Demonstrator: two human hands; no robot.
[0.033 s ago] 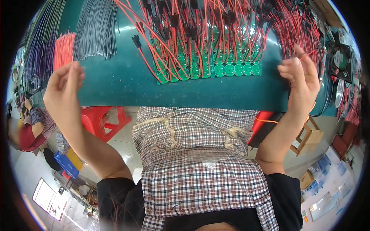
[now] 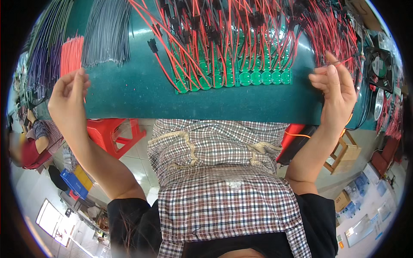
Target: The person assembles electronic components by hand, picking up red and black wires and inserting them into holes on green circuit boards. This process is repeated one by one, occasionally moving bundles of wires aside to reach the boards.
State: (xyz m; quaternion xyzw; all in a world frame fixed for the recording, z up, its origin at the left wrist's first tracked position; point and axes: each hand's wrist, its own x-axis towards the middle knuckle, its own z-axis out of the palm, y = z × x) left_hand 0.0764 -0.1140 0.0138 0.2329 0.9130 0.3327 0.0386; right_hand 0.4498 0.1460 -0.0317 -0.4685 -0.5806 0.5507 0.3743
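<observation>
My left hand (image 2: 69, 92) is raised over the table's left front part, below a bundle of short red wires (image 2: 72, 56). Its thumb and fingers are closed together; a thin red sliver (image 2: 84, 99) shows beside them, and what they hold is hidden. My right hand (image 2: 337, 92) is raised at the right, thumb and forefinger apart and the other fingers loosely curled. A red wire crosses at its forefinger; I cannot tell whether they touch. Between my hands lies a panel of round green circuit boards (image 2: 256, 78), with red and black connector leads (image 2: 223, 64) spread over it.
Bundles of grey wires (image 2: 106, 34) and purple wires (image 2: 43, 64) lie at the far left. More red leads (image 2: 333, 30) pile up at the far right beside a black fan (image 2: 379, 68). A red stool (image 2: 107, 135) stands below the table; another person (image 2: 41, 142) sits at the left.
My left hand has shifted very slightly, and the red sliver now shows beside it. My right hand has moved barely at all. The boards and wires stay put.
</observation>
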